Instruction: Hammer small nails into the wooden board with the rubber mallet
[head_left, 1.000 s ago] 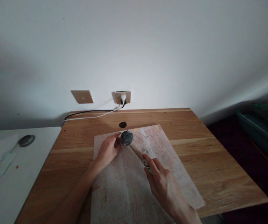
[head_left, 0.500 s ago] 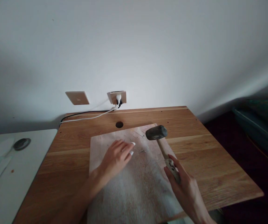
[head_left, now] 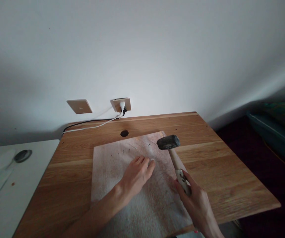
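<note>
At lower centre of the frame, the left hand (head_left: pixel 136 175) rests flat, fingers extended, on a pale board (head_left: pixel 112 172). Right hand (head_left: pixel 197 205) grips the hammer (head_left: pixel 172 150) handle, head raised over the board's upper right corner.

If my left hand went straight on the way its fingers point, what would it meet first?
Probably the dark-headed wooden-handled hammer in the right hand, though it may be held above the pale board.
</note>
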A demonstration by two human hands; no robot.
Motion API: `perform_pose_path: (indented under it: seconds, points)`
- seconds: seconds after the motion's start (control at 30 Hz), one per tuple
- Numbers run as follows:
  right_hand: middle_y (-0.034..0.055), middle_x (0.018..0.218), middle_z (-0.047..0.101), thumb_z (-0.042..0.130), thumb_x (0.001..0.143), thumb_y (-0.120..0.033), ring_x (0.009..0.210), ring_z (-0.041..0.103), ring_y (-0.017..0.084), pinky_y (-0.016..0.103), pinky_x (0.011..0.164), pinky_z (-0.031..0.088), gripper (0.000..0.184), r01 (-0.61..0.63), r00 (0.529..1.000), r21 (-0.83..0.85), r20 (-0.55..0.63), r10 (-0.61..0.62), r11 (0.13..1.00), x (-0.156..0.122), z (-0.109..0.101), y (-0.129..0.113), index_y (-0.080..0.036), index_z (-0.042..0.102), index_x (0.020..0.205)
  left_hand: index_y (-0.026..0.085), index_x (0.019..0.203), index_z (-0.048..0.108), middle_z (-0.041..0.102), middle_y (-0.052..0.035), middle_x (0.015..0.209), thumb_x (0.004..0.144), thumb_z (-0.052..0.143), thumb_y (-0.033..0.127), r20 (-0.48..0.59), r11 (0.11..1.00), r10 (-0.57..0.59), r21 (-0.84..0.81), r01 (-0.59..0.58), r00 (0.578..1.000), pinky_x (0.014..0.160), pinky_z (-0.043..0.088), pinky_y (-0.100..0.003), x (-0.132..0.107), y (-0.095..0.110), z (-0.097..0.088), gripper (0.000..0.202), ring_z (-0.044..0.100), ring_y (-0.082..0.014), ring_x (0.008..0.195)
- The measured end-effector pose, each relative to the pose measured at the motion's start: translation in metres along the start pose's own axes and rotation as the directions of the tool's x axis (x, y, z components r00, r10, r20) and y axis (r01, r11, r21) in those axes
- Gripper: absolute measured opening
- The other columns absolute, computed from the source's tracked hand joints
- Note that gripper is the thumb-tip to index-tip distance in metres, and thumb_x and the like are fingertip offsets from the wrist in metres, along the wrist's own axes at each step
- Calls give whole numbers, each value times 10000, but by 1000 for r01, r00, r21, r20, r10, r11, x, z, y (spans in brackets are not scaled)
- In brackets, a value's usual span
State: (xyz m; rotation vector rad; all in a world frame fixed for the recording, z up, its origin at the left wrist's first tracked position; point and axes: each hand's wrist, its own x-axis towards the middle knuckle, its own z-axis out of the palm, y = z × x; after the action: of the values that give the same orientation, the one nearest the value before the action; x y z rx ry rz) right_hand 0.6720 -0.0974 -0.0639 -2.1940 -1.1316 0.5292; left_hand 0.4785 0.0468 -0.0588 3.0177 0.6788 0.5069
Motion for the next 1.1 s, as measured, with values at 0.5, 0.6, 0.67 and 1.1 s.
perform_pose_path:
  seconds: [0.5, 0.6, 0.67, 1.1]
  points:
    - [120, 1426, 683, 526, 1000, -523, 1363, 606, 303, 410, 1168, 470, 589, 138, 863, 224, 451, -228, 965, -16, 0, -25, -191, 563, 1486, 219, 953, 720, 776, -17, 886, 887, 622, 159, -260, 772, -595, -448, 451, 760, 746, 595, -283, -83, -102, -3, 132, 719, -164, 769]
    - [119, 1450, 665, 508, 1019, -530, 1374, 592, 322, 444, 1183, 453, 580, 145, 824, 251, 505, -258, 957, -19, 1, -34, -200, 563, 1493, 216, 942, 728, 784, -15, 868, 878, 627, 155, -226, 737, -618, -501, 454, 753, 719, 594, -274, -76, -102, 0, 135, 722, -160, 727]
    - [130, 1475, 643, 489, 1031, -527, 1399, 567, 327, 464, 1196, 436, 590, 154, 813, 253, 517, -268, 955, -20, 4, -34, -187, 540, 1511, 216, 920, 732, 787, -11, 844, 874, 630, 155, -212, 714, -636, -528, 461, 742, 702, 590, -268, -74, -102, 3, 127, 731, -164, 718]
    - [179, 1476, 631, 455, 1048, -475, 1386, 585, 309, 437, 1174, 461, 578, 179, 814, 240, 508, -280, 954, -20, 15, -21, -124, 519, 1502, 210, 860, 688, 781, -16, 883, 874, 608, 96, -244, 752, -579, -530, 393, 778, 745, 580, -269, -77, -104, 11, 139, 751, -169, 801]
